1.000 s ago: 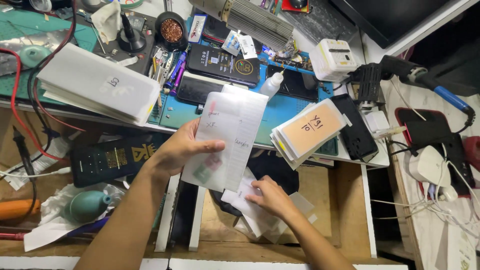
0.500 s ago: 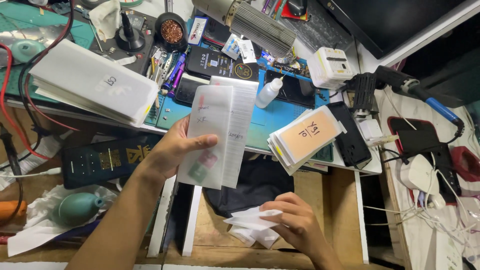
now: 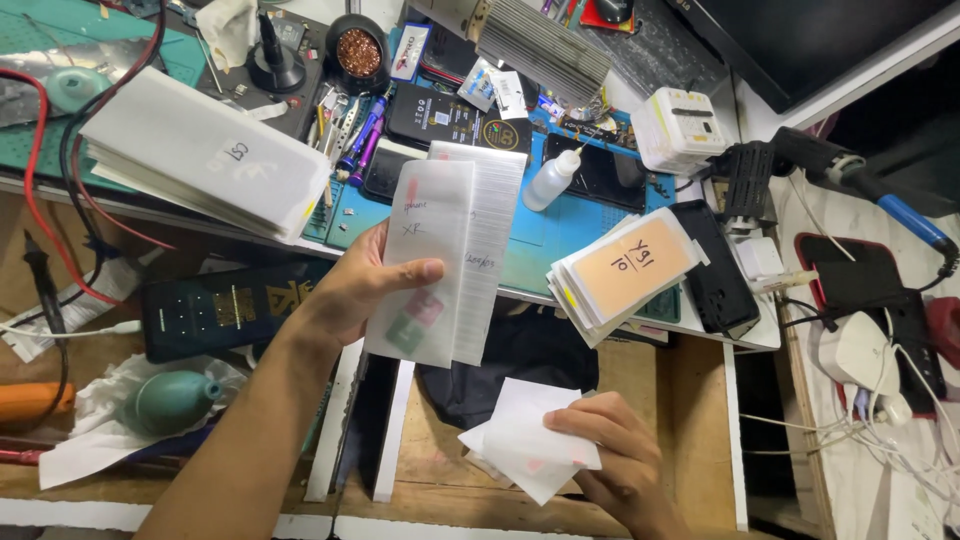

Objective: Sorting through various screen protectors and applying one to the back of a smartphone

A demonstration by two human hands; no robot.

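Left hand [image 3: 345,295] is raised over the desk edge, thumb across the front and fingers behind, clamped on a fanned stack of translucent white film sleeves [image 3: 450,250] held upright. Left of that grip lies a thick white bundle of similar sleeves [image 3: 205,160] on the bench. Below and right of it, the right hand [image 3: 615,455] pinches a few loose white sleeves [image 3: 525,440] above the open wooden drawer [image 3: 690,400]. Further right, a stack topped with an orange card [image 3: 625,270] rests at the bench edge.

frosted sleeves [image 3: 445,260]: matt translucent plastic, showing centre | paper sheets [image 3: 525,440]: white, matt | drawer [image 3: 440,470]: bare wood, lying lower centre
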